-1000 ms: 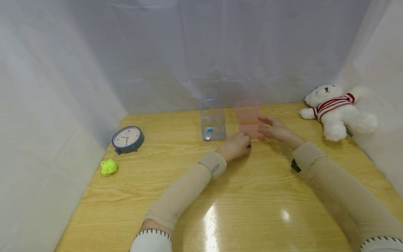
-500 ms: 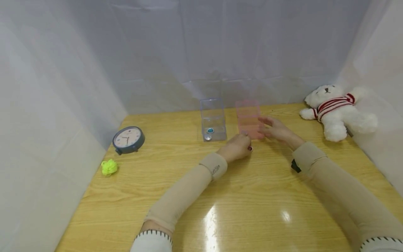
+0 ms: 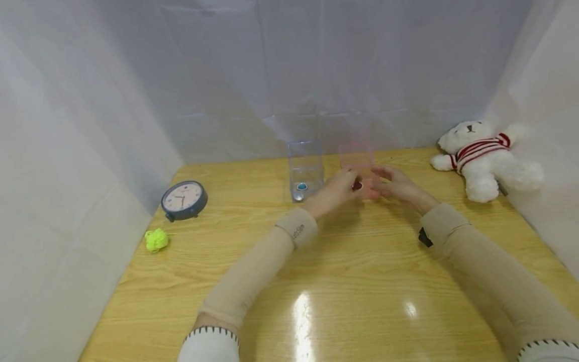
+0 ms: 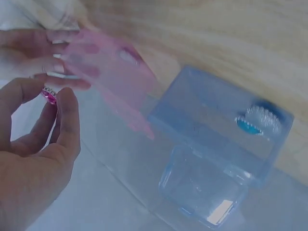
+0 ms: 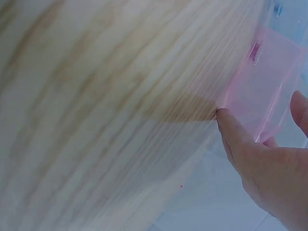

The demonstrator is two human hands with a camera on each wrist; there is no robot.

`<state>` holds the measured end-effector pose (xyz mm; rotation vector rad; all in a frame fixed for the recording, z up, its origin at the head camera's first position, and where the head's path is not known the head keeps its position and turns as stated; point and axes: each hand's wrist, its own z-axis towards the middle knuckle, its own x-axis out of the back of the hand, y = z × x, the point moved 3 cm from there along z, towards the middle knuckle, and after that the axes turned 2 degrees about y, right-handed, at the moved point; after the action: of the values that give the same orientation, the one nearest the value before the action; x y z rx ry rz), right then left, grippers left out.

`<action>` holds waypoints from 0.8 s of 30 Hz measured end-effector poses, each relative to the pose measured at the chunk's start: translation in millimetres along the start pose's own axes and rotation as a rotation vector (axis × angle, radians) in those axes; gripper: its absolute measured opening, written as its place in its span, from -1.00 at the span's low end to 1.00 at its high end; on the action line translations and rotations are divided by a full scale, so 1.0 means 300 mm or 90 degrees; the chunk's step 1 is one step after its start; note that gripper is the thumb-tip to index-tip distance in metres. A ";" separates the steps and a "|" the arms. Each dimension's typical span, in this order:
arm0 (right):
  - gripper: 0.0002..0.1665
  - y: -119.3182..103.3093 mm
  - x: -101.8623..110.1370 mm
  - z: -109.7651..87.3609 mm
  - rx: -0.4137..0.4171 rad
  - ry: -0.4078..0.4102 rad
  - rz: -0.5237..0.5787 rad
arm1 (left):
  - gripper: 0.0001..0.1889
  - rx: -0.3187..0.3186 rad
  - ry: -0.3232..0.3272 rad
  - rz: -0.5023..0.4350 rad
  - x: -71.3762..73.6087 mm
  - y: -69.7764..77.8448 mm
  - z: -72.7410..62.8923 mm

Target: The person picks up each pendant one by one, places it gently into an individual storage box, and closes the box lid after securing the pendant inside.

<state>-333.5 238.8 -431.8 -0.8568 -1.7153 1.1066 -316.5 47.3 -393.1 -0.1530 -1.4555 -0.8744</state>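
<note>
"What do you have on the far left of your head feed?"

"At mid-left I see a lime-green yarn bundle [image 3: 157,241] on the wooden table [image 3: 362,281], and a round dark-rimmed clock [image 3: 184,200] just above it in the frame"

"And towards the middle?"

"I get a clear blue box [image 4: 211,101] with its lid back, holding a teal piece [image 3: 302,186] and a silvery piece [image 3: 298,197]. Next comes the left hand [image 3: 333,195], thumb and fingertip pinched together on a small red-pink jewelled piece [image 4: 49,95] (it looks pinker from the left wrist). In my head view that piece shows against the pink box [image 5: 264,72], right of centre; how high above it, I cannot tell"

"How is the right hand doing?"

"The right hand [image 3: 400,190] is at the pink box's right side, fingers nearly straight, one fingertip touching its edge in the right wrist view, thumb spread away from them; I see contact there rather than a clasp"

"Anything further over?"

"Yes, at upper right a white teddy bear [image 3: 488,166] in a red-striped jumper lies near the white sheeting [image 3: 552,100]"
</note>
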 end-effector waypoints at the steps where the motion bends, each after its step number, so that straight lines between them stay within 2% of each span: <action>1: -0.12 0.000 0.000 -0.001 -0.001 0.000 0.000 | -0.68 0.008 0.009 -0.010 0.010 -0.003 0.010; 5: -0.13 -0.001 0.001 -0.003 -0.002 -0.004 0.001 | -0.74 0.019 0.035 -0.020 0.038 -0.004 0.042; 10: -0.13 -0.001 0.003 -0.002 0.001 -0.002 0.000 | -0.70 0.032 0.045 -0.035 0.049 0.005 0.067; 20: -0.15 0.002 0.009 -0.002 -0.010 0.000 -0.011 | -0.76 0.049 0.046 -0.007 0.020 -0.010 0.106; 24: -0.13 0.008 0.010 0.000 -0.005 0.000 -0.013 | -0.71 0.054 0.034 -0.012 0.000 -0.024 0.118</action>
<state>-334.5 242.2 -433.0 -0.8427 -1.7254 1.0868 -348.9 63.1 -390.1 -0.0523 -1.4441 -0.8248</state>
